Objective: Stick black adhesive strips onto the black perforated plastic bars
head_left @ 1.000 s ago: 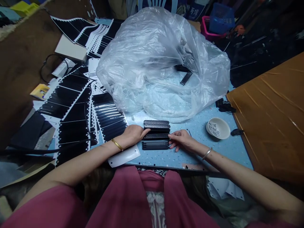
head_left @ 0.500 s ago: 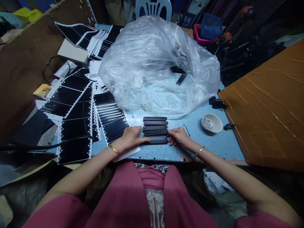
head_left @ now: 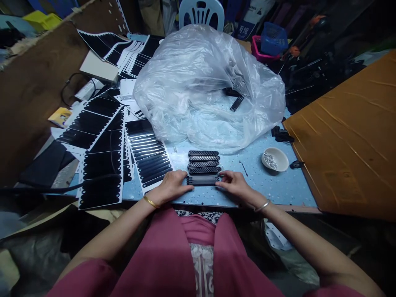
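Observation:
A flat dark strip (head_left: 203, 180) lies across the front of the table, between my two hands. My left hand (head_left: 175, 184) grips its left end, thumb along the near edge and fingers at the far side. At its right end my right hand (head_left: 234, 184) pinches it between thumb and fingers. Just beyond it, several black perforated strips (head_left: 203, 163) lie side by side in a stack of rows. A thin dark pin (head_left: 244, 168) rests to the right of my right hand.
Crumpled clear plastic (head_left: 192, 82) covers the table's middle. Sheets of black strips (head_left: 102, 177) spread on the left. A white bowl (head_left: 281, 159) with small metal pieces stands right, near a brown board (head_left: 346, 144). The blue table's front edge (head_left: 291, 207) is close.
My right thumb has moved onto the near side of the flat strip's right end. My left hand has shifted slightly at the left end, and the strip's toothed left end now shows.

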### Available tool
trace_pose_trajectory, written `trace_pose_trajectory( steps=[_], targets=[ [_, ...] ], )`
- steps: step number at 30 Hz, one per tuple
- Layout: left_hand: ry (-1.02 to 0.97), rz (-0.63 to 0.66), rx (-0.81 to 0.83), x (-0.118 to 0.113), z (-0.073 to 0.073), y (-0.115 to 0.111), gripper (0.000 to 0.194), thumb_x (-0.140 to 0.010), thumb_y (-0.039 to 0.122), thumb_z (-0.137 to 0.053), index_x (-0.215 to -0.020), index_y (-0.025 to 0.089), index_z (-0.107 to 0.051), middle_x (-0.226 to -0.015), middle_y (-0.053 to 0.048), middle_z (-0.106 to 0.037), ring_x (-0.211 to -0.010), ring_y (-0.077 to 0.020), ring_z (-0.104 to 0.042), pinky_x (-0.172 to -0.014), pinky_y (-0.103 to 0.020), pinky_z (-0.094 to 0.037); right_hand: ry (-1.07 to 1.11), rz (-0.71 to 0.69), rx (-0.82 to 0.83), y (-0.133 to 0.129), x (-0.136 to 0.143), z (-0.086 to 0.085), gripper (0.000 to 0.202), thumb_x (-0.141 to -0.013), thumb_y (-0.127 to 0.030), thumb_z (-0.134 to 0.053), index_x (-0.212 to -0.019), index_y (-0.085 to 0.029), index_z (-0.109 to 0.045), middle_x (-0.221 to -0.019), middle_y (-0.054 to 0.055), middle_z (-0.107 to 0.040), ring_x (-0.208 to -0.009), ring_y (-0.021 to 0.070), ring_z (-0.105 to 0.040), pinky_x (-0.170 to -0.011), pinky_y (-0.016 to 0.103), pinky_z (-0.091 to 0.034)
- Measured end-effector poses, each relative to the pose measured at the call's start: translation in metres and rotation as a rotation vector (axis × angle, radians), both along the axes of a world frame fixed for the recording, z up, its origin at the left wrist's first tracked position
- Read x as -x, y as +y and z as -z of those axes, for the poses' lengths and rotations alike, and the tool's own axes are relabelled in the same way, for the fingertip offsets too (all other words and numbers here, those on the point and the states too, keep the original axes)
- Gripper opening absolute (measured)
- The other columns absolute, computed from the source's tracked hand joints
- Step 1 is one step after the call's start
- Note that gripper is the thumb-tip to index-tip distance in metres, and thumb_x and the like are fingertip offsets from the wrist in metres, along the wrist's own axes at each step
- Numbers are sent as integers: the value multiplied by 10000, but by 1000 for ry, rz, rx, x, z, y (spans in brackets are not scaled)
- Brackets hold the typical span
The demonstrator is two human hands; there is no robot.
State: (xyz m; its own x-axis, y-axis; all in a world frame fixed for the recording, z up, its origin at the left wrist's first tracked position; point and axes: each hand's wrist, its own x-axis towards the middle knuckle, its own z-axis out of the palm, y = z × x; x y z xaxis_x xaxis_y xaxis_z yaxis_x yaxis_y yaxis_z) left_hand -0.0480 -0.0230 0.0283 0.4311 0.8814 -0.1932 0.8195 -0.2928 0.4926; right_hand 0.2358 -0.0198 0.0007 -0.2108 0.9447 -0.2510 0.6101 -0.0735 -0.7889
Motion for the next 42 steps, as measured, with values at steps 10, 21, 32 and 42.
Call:
trace_pose_trajectory(
  steps=[10,21,32,42],
  targets=[
    [31,21,39,-5,-5,1,356,-942,395,-469,-757,154,-654,-717,-103,-664,-662,-218,-612,-647,-303,-394,-351,-288,-326,-13,-7,11,311,-942,-346,-439,-782,-179,-646,-721,70,-651,-656,166,-582,-646,272,-432],
    [-364,-293,-390,-6,19,-2,339,-914,410,-503,-1018,129,-660,-939,-155,-701,-883,-250,-662,-823,-377,-506,-175,62,-519,18,-15,6,388,-951,-395,-394,-734,-191,-643,-719,78,-673,-686,180,-603,-672,296,-445],
    [-684,-536,-251,-57,45,42,374,-952,302,-400,-1193,122,-623,-1264,-132,-637,-1228,-255,-557,-1081,-400,-399,106,367,-564,62,42,26,392,-906,-453,-443,-720,-181,-656,-723,64,-664,-721,187,-602,-729,314,-463],
    [-640,-604,-223,-61,38,28,328,-945,245,-408,-1118,145,-668,-1120,-102,-705,-1084,-229,-631,-978,-346,-456,177,442,-539,37,41,32,373,-908,-422,-422,-819,-176,-688,-824,88,-709,-809,202,-630,-785,326,-488]
  ],
)
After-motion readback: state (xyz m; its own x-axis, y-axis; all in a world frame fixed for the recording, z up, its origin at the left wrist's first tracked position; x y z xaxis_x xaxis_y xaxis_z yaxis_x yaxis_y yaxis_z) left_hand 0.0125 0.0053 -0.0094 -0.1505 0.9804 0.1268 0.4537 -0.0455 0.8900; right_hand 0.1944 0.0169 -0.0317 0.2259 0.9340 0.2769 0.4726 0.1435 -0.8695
